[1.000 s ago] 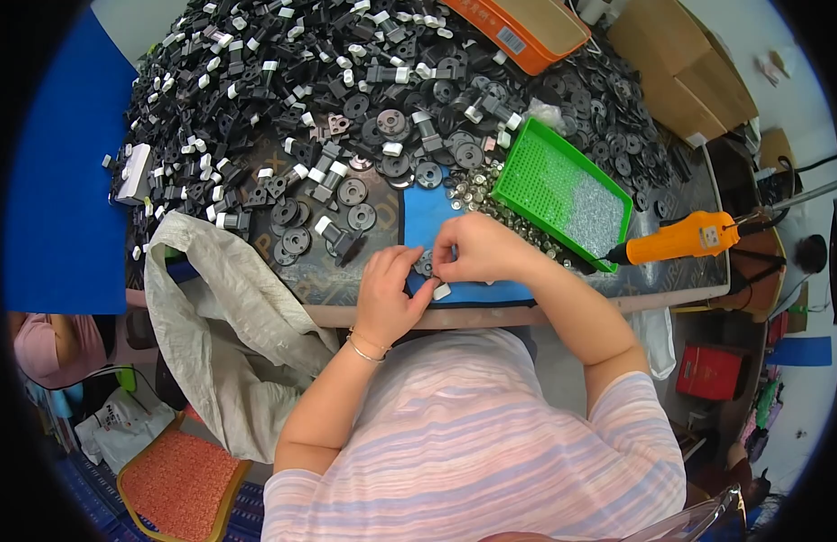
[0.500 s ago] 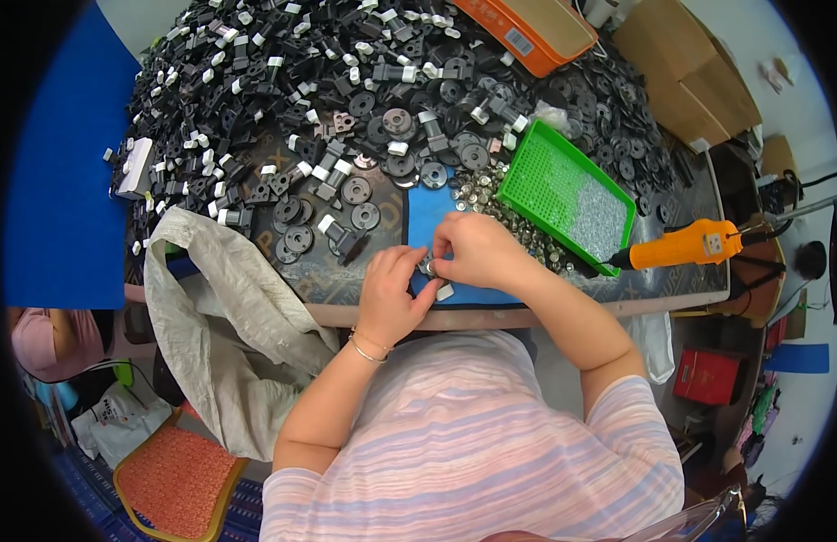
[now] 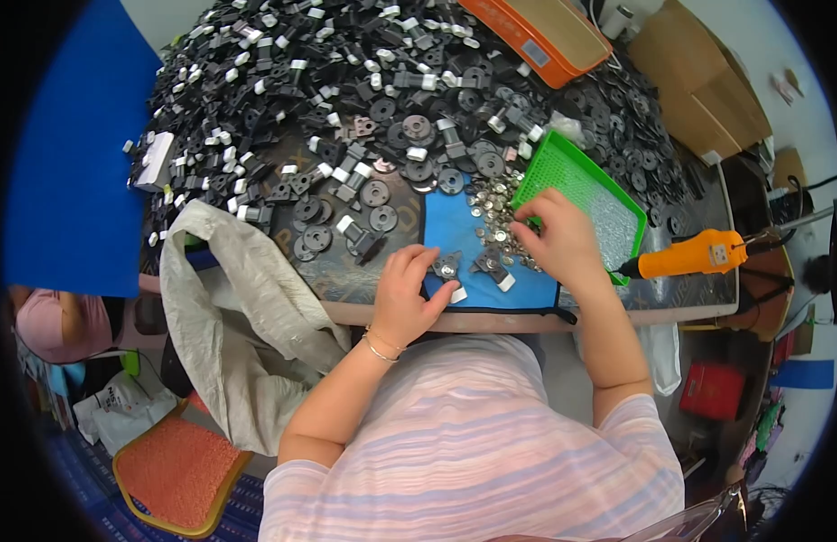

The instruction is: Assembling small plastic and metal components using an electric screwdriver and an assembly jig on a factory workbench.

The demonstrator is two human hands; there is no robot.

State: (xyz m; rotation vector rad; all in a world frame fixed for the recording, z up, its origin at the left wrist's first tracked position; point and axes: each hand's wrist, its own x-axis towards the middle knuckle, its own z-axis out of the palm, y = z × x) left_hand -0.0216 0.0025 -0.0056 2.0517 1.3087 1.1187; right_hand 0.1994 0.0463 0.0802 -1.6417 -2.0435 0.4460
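Observation:
My left hand (image 3: 406, 291) is closed on a small black plastic part (image 3: 446, 266) at the table's front edge, thumb on the near side and fingers on the far side. A round silver piece sits on top of this part, and a white tip shows by my thumb. Just right of it, a similar black part with a white tip (image 3: 492, 268) lies on the blue mat (image 3: 527, 294). My right hand (image 3: 563, 237) hovers at a pile of small round metal pieces (image 3: 492, 203), fingers curled and thumb apart from them. Nothing shows between its fingertips.
A green tray (image 3: 547, 155) of small clear or silvery bits stands beyond my right hand. An orange electric screwdriver (image 3: 694, 255) lies at right. Black parts with white tips (image 3: 283, 99) heap up across the back, near black discs (image 3: 375, 192). A whitish sack (image 3: 224, 298) hangs at front left.
My right hand has left the black part and moved right to the metal pieces. The part in my left hand now shows its silver piece. The whole view has shifted slightly.

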